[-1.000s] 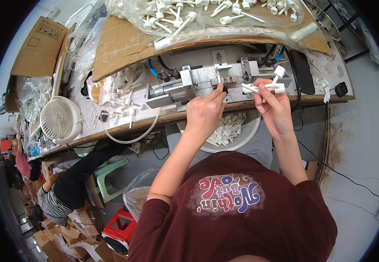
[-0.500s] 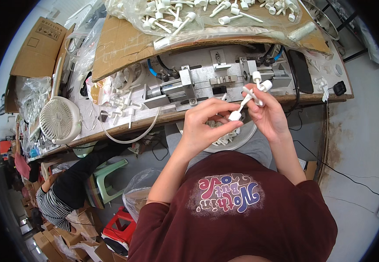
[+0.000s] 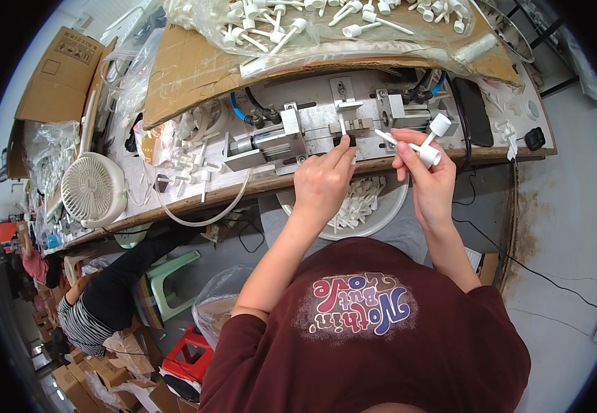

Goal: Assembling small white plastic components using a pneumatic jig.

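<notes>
My left hand (image 3: 324, 177) reaches over the bench edge, fingers close together. Its fingertips are at the near end of a white plastic stem (image 3: 342, 124), which lies at the small metal block (image 3: 360, 124) of a fixture; the thumb is hidden. To the right, my right hand (image 3: 428, 180) is closed on white plastic stems with cup-shaped ends. One cup (image 3: 440, 124) points up and away, another (image 3: 430, 157) sits against the fingers. Below my hands, a round white basket (image 3: 384, 225) holds many similar white pieces (image 3: 359, 203).
Metal clamps (image 3: 267, 146) with air hoses flank the fixture. Behind it, cardboard (image 3: 195, 76) carries a heap of white pieces (image 3: 278, 27). A white fan (image 3: 94, 189) stands left, a black phone-like slab (image 3: 473, 110) right. Another person (image 3: 95, 316) bends at the lower left.
My left hand has left the pieces by my right hand and moved forward to the fixture, where a stem now lies. My right hand has turned, keeping its pieces and moving slightly right.
</notes>
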